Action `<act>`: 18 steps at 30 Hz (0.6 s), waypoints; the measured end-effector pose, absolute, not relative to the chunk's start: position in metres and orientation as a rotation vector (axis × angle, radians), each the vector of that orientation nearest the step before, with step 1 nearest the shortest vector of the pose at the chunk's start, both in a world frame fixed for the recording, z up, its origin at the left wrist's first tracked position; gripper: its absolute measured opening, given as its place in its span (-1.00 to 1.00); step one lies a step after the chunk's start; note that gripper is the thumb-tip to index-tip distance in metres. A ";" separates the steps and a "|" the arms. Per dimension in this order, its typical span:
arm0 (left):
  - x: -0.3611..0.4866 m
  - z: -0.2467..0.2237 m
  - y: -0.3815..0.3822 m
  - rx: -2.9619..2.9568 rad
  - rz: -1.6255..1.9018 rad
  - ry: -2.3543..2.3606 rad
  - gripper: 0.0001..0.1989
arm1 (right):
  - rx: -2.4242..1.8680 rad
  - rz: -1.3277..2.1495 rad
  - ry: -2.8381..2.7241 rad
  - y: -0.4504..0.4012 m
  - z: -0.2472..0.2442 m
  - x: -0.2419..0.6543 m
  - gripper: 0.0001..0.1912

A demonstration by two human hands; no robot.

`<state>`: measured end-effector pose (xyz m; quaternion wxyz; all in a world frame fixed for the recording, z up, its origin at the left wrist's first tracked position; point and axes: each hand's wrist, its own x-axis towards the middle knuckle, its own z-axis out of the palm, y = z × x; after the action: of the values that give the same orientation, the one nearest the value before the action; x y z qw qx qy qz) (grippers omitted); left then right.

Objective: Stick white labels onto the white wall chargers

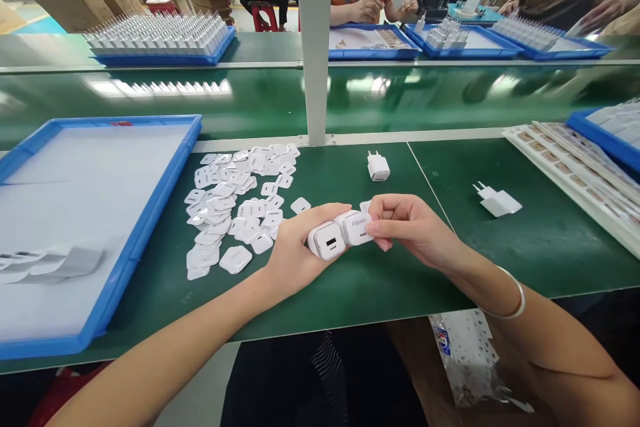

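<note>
My left hand point(295, 247) is closed around two white charger plugs held side by side, their front faces turned toward me. The left charger point(327, 241) shows a dark USB port and a smaller slot below it. Against the face of the other one lies a white cover plate point(356, 227) with grey lettering and a slot. The fingertips of my right hand point(417, 227) pinch the right edge of this plate; whether it is seated cannot be seen. Left of my hands, many loose white cover plates point(217, 203) are spread on the green table point(300, 307).
Two chargers lie apart on the table: one upright point(379, 167), one on its side point(497, 201). A blue-rimmed tray point(145, 213) with a few white pieces is at left. White strips point(575, 180) lie at right. Beyond a post point(316, 47), co-workers sit behind blue trays of chargers.
</note>
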<state>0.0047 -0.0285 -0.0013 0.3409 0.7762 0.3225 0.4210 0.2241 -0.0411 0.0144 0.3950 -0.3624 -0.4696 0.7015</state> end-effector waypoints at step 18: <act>0.004 -0.002 -0.027 2.198 1.156 0.785 -0.62 | -0.975 1.752 -1.213 -0.044 0.017 0.223 -0.71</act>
<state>0.0041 -0.0274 -0.0016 0.2654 0.8137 0.2906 0.4278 0.2233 -0.0445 0.0165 0.3886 -0.3834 -0.4769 0.6889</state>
